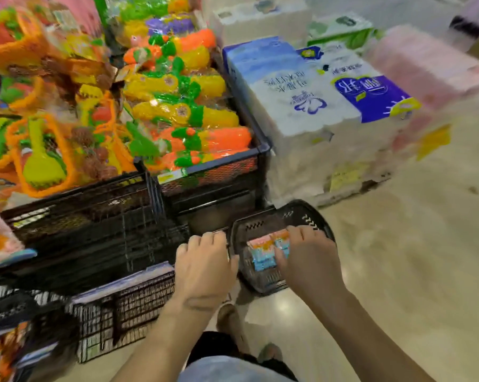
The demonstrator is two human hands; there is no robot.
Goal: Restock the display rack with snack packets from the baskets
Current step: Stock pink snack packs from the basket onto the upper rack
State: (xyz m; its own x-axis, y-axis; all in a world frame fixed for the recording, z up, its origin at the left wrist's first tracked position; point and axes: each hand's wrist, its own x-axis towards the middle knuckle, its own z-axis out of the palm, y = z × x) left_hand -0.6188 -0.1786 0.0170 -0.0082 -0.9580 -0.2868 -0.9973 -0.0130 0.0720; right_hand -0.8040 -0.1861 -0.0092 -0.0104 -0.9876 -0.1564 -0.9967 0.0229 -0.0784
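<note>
Your right hand (308, 257) is clamped on the snack packets (263, 252). The fingers curl over their far edge and the thumb presses on the near side, so the stack is pinched between them. The packets sit inside the black basket (310, 213) on the floor, and what shows of them peeks out to the left of your palm. Blur hides which way their long side runs.

Your left hand (205, 260) is just left of the basket with the fingers curled down at its left rim. I cannot tell whether it grips the rim or only rests against it.

What matters for the next move is direction. The display rack (109, 216) stands to the left of the basket and rises above it, so the packets have to come up and across to the left, over the basket's rim. Your left hand is nearer the rack, but your right hand has the load. I judge the lift should clear the rim before you swing left, or the stack may catch and spill.

Further off, the rack's top bins hold bright plastic toys (177, 111), and wrapped tissue packs (315, 106) are stacked on the floor to the far right.
</note>
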